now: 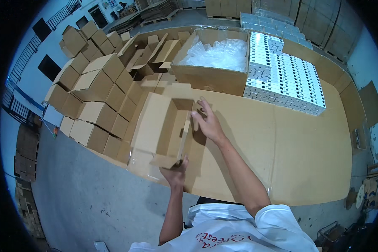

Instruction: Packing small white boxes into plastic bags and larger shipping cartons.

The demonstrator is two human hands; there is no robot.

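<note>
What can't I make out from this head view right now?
- Inside floor of the open cardboard box: hidden by its own walls.
- Left hand fingertips: behind the box's near flap.
- Contents under the clear bags in the large carton: covered.
- Markings on the white boxes: too small.

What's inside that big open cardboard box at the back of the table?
The big open box holds crumpled clear plastic bags, piled near its rim. Whatever lies beneath them is covered.
</note>
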